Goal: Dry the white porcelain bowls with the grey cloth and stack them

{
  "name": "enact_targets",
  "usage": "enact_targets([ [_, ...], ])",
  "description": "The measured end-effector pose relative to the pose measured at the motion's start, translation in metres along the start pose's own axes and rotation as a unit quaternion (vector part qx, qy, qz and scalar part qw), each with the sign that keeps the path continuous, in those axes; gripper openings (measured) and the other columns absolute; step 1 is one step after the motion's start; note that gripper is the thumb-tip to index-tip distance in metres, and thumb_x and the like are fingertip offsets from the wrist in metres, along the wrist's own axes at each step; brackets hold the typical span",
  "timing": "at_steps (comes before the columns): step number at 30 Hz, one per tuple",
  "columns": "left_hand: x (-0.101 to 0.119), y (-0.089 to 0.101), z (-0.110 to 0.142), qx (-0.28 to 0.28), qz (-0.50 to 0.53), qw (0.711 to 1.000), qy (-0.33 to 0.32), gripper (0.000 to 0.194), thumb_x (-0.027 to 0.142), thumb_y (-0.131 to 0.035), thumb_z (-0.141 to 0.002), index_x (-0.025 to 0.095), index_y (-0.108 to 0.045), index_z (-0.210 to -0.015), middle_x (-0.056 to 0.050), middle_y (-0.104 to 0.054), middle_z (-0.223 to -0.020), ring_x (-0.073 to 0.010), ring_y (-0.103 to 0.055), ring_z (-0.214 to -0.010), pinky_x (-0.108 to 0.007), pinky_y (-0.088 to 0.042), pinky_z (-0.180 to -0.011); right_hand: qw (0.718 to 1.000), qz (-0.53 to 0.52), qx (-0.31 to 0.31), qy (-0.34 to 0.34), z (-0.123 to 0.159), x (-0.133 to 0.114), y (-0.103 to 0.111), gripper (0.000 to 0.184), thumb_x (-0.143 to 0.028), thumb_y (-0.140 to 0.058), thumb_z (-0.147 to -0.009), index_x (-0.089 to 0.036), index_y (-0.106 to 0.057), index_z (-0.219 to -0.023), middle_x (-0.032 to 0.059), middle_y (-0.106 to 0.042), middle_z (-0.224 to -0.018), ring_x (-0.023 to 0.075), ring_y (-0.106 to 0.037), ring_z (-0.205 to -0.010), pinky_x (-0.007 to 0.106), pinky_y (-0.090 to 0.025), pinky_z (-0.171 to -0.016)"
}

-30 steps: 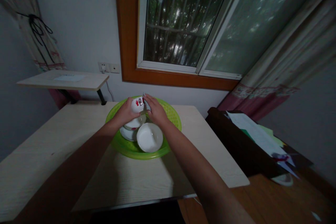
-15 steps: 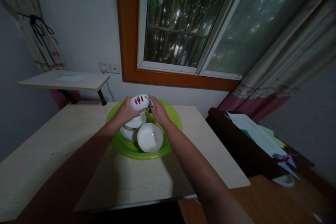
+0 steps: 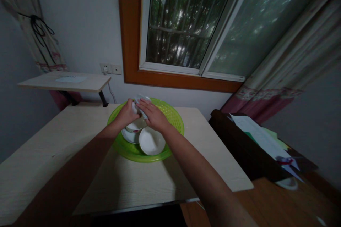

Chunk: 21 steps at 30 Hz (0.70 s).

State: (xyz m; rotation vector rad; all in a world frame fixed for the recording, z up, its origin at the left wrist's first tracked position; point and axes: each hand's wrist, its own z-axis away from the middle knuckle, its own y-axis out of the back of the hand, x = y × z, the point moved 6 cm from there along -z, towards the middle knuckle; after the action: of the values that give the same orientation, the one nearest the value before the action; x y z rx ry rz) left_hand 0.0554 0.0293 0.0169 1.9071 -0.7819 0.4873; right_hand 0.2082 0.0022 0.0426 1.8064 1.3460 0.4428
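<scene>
Above a green plastic basin (image 3: pixel 177 120), my left hand (image 3: pixel 127 114) grips a white bowl (image 3: pixel 134 107) by its left side. My right hand (image 3: pixel 154 114) presses a pale, thin cloth (image 3: pixel 143 113) against that bowl's outside, covering most of it. The cloth's kind is hard to make out in the dim light. Inside the basin, an upright white bowl (image 3: pixel 135 125) sits on a white dish (image 3: pixel 130 137), partly hidden under my hands. A larger white bowl (image 3: pixel 151 142) leans beside them, its inside facing me.
The basin stands on a pale wooden table (image 3: pixel 149 184) against the wall. A small raised shelf (image 3: pixel 66 82) with a paper on it is at the left. To the right, a dark brown piece of furniture (image 3: pixel 234 142) carries papers (image 3: pixel 258 134). A window is behind.
My right hand has moved left across the bowl with the cloth, hiding its red and black print. My left hand keeps its grip, and the dishes in the basin stay put.
</scene>
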Motion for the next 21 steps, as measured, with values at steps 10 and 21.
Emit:
enact_targets([
  [10,0.002,0.002,0.001,0.005,-0.004,1.0,0.003,0.053,0.037,-0.078,-0.064,0.025,-0.041,-0.102,-0.005,-0.065,-0.1,-0.0238,-0.065,-0.091,-0.033,-0.048,-0.074,0.979,-0.053,0.132,-0.149,0.012,0.047,0.004,0.064,-0.01,-0.046,-0.088,-0.021,-0.045,-0.151,0.0081,-0.048,-0.155,0.0205,-0.043,-0.145,0.045,-0.032,-0.125],
  [21,0.005,0.005,0.002,0.007,-0.005,1.0,0.005,0.054,0.037,-0.078,-0.066,0.025,-0.04,-0.102,-0.005,-0.064,-0.101,-0.0237,-0.065,-0.091,-0.033,-0.048,-0.075,0.952,-0.085,0.154,-0.251,0.02,0.072,-0.002,0.048,-0.039,-0.042,-0.101,-0.017,-0.055,-0.142,0.0157,-0.06,-0.144,0.0246,-0.056,-0.135,0.047,-0.041,-0.117],
])
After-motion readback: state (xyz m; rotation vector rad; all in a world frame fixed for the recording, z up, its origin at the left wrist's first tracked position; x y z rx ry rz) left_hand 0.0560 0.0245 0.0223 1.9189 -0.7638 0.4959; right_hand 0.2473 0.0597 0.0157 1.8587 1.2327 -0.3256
